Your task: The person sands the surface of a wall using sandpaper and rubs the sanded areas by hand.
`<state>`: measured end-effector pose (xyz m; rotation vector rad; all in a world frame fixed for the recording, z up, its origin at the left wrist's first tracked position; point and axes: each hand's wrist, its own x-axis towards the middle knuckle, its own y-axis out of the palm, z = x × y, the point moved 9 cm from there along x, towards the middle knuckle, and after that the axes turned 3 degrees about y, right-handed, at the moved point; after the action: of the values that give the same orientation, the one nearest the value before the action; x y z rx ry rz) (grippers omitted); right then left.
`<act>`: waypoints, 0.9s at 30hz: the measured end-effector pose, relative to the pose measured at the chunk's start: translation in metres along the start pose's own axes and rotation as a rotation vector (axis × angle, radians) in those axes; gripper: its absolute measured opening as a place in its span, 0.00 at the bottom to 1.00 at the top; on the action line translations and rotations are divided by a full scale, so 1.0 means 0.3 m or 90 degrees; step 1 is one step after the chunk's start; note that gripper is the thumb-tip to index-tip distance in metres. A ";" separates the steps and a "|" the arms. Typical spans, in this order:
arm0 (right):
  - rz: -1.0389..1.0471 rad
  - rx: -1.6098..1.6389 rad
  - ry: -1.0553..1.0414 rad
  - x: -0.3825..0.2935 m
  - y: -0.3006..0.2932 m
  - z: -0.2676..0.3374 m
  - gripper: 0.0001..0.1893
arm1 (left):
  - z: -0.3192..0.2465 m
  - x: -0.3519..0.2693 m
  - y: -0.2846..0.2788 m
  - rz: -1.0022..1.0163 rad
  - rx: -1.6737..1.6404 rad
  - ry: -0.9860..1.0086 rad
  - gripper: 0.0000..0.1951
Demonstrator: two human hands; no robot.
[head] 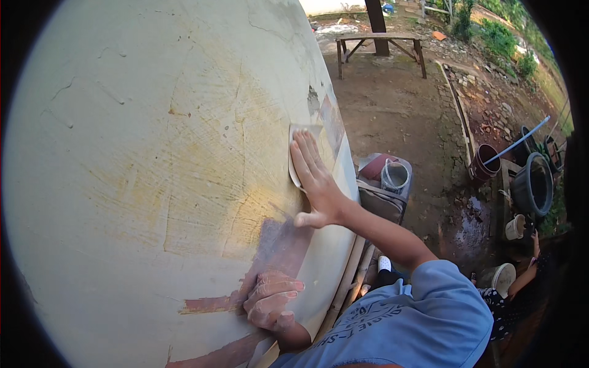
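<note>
In front of me and to the left rises a pale plastered wall (115, 175) with yellowish, scratched filler areas and reddish-brown patches. My right hand (317, 184) lies flat on a pale sheet, apparently sandpaper (293, 171), pressing it against the wall near its right edge. The fingers cover much of the sheet, and the thumb sticks out below it. Lower down, my left hand (274, 299) rests at the wall beside a reddish-brown patch (280, 248). Its fingers are loosely curled, whitened with dust, and no object shows in them.
Bamboo poles (346, 280) run along the wall's foot. A small pail (395, 175) stands on a surface beside the wall. Farther off are a wooden bench (382, 36), a maroon bucket (484, 165) holding a blue pole (520, 139), and a grey tub (529, 186). Another person's arm (524, 278) shows at right.
</note>
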<state>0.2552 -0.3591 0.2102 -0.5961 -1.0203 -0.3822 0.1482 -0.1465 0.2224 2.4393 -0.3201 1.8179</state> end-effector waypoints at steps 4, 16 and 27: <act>0.009 -0.029 0.003 -0.061 -0.021 -0.020 0.64 | 0.028 0.018 0.056 0.026 -0.030 -0.006 0.18; 0.038 -0.001 0.057 -0.238 0.052 -0.053 0.64 | 0.022 0.038 0.058 0.042 -0.031 -0.016 0.17; 0.001 -0.041 -0.061 0.103 -0.061 -0.092 0.65 | 0.010 0.069 0.069 0.038 -0.011 -0.023 0.16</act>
<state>0.2785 -0.3916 0.2318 -0.6785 -1.1015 -0.3886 0.1522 -0.1695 0.2402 2.4788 -0.4150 1.7876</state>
